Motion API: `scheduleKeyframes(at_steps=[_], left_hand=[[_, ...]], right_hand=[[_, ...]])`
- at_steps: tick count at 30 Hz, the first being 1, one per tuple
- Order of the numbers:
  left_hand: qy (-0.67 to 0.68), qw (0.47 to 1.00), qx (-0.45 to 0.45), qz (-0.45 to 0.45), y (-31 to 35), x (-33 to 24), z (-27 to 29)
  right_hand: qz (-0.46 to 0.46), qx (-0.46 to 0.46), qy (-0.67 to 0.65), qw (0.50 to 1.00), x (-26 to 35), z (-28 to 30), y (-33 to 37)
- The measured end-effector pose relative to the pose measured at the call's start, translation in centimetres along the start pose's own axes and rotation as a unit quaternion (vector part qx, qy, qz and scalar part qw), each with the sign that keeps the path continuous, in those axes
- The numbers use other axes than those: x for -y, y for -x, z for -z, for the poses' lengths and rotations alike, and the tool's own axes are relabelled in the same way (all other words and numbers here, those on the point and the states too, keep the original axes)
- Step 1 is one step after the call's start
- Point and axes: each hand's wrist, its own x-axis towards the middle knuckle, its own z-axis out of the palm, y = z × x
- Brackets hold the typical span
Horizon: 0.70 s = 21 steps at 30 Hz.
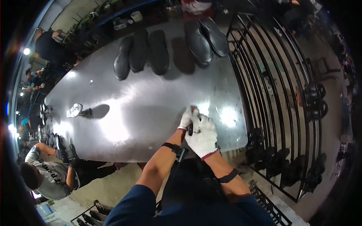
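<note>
Both my hands wear white knit gloves and meet over the near right part of the metal table (145, 139). My left hand (185, 119) is closed, and my right hand (203, 135) is closed close against it. Between them shows a small dark thing (190, 129) with a reddish bit by the fingertips. The gloves cover most of it, so its kind does not show. Beyond my hands, toward the table's far edge, stands a pair of black shoes (199, 43). Several black shoe soles (158, 52) lie to the left of that pair.
A silver high-heeled sandal (76, 110) stands toward the table's left end. Along the right side runs a dark metal rack (281, 94), with black shoes (316, 101) on it. A seated co-worker (51, 175) is at the lower left, beside more shoes.
</note>
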Motion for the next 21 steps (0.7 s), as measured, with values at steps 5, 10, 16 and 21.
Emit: scheduleKeyframes(at_steps=[5,10,16,21], left_hand=[[0.114,0.988,-0.085,-0.063,13.5,-11.1,-3.5],[-0.049,0.947,0.041,-0.316,19.3,-7.6,-4.8],[0.202,0.979,-0.029,-0.008,9.8,-10.3,-3.3],[0.331,0.933,-0.123,0.070,2.9,-2.2,-3.9]], right_hand=[[0.090,-0.106,-0.106,0.985,-3.3,5.2,9.3],[0.291,0.014,-0.129,0.948,-11.7,9.7,19.5],[0.239,-0.218,0.029,0.946,-14.1,13.3,11.7],[-0.079,-0.219,-0.086,0.969,-12.7,3.0,9.9]])
